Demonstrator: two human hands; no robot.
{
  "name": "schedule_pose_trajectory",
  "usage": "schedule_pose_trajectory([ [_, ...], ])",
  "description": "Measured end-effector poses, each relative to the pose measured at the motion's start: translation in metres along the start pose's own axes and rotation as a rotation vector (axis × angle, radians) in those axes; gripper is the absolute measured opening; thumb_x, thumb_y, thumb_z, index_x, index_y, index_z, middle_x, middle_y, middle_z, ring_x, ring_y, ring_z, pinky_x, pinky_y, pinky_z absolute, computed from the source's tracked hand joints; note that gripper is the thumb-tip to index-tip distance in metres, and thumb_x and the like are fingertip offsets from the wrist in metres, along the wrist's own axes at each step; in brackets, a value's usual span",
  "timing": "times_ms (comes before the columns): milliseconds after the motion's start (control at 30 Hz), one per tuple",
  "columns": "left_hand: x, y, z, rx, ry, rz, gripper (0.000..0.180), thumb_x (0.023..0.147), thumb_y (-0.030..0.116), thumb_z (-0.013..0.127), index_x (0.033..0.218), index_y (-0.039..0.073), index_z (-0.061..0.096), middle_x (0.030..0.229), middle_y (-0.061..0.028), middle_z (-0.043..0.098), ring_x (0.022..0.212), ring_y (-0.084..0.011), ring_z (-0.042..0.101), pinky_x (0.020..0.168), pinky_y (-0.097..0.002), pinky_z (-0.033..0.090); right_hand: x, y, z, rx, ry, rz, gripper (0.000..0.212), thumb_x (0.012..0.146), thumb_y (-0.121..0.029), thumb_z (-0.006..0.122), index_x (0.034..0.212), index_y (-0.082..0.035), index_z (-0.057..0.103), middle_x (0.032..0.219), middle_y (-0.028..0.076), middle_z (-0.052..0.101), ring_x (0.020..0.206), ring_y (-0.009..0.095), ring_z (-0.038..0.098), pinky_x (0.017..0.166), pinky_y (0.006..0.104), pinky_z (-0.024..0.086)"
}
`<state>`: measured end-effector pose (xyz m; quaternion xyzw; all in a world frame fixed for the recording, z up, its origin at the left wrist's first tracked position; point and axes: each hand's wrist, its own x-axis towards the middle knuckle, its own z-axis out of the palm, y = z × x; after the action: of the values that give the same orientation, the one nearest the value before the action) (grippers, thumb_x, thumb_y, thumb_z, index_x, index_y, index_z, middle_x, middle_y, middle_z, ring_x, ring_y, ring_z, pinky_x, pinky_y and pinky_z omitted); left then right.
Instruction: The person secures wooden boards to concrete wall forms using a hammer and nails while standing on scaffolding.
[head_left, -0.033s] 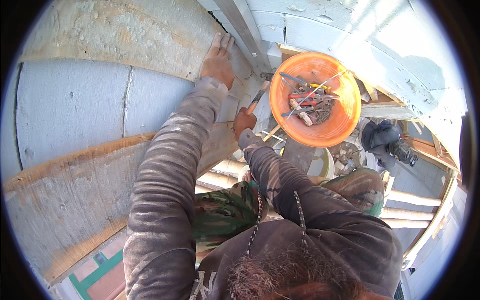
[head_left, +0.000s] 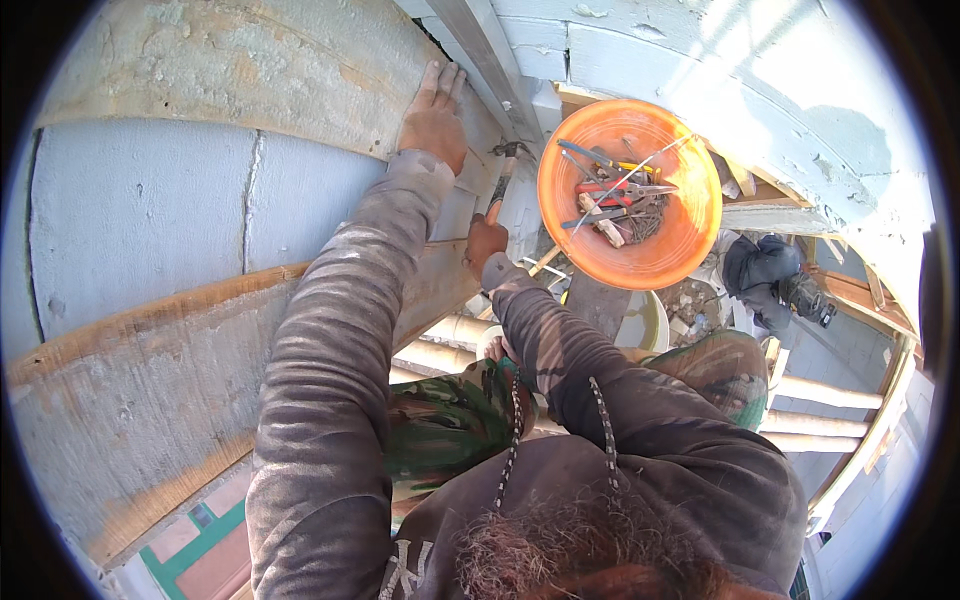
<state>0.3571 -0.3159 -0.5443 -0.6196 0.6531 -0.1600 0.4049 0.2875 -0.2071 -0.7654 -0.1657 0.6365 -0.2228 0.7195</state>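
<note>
My left hand [head_left: 436, 118] lies flat with its fingers stretched out on the end of the upper wooden board [head_left: 250, 75], close to a metal upright. My right hand [head_left: 486, 245] grips a hammer [head_left: 500, 186] by its handle. The hammer's head is up beside the board's end, to the right of my left hand. From this view I cannot tell whether the head touches the wood. A lower wooden board [head_left: 150, 410] runs across the pale block wall below the upper one.
An orange basin [head_left: 560, 235] with pliers, loose nails and other tools stands right of the hammer. The metal upright [head_left: 487, 55] rises at the corner. Bamboo poles [head_left: 820, 395] span under me. Another person [head_left: 765, 280] works lower down at the right.
The hammer's head has swung a little to the left, toward the board's end. My left hand stays on the board.
</note>
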Motion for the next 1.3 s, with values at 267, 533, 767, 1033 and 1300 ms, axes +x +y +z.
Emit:
schedule_pose_trajectory([
  [267,0.001,-0.001,-0.002,-0.013,-0.019,0.022,0.06,0.094,0.038,0.059,0.148,0.012,0.057,0.172,-0.0129,0.022,0.16,-0.0281,0.011,0.129,-0.0511,-0.003,0.01,0.013,-0.001,0.096,-0.056,0.052,0.026,0.093,-0.027,0.058,0.075,-0.009,0.051,0.06,0.004,0.047,0.046,0.02,0.048,0.041,0.0406,0.035],
  [533,0.001,0.0,-0.001,-0.034,-0.028,0.027,0.056,0.096,0.033,0.055,0.148,0.013,0.057,0.172,-0.0128,0.022,0.16,-0.0275,0.011,0.129,-0.049,-0.002,-0.01,-0.008,-0.002,0.194,-0.103,0.063,0.03,0.091,-0.03,0.063,0.079,-0.004,0.058,0.064,0.006,0.052,0.055,0.023,0.054,0.048,0.0438,0.041],
  [767,0.002,0.003,0.002,0.023,-0.012,-0.01,0.055,0.097,0.034,0.055,0.148,0.014,0.057,0.171,-0.0125,0.022,0.16,-0.0279,0.011,0.129,-0.0498,-0.001,0.003,-0.01,-0.005,0.129,-0.151,0.116,0.031,0.09,-0.031,0.063,0.077,-0.003,0.057,0.063,0.007,0.051,0.053,0.025,0.054,0.048,0.044,0.041],
  [1033,0.001,0.004,0.006,-0.019,0.014,0.001,0.058,0.095,0.037,0.057,0.148,0.013,0.057,0.171,-0.0124,0.023,0.16,-0.0278,0.011,0.129,-0.0494,-0.001,-0.002,-0.006,-0.003,0.269,-0.019,0.101,0.027,0.091,-0.027,0.061,0.079,-0.004,0.054,0.062,0.007,0.049,0.051,0.024,0.053,0.045,0.046,0.04],
  [1300,-0.001,0.002,0.0,-0.028,-0.034,0.029,0.058,0.094,0.037,0.059,0.146,0.012,0.059,0.171,-0.013,0.023,0.16,-0.0282,0.011,0.129,-0.0495,-0.001,-0.019,-0.026,-0.011,0.133,-0.209,0.246,0.026,0.093,-0.03,0.059,0.085,-0.006,0.053,0.063,0.006,0.045,0.048,0.022,0.047,0.044,0.0421,0.039],
])
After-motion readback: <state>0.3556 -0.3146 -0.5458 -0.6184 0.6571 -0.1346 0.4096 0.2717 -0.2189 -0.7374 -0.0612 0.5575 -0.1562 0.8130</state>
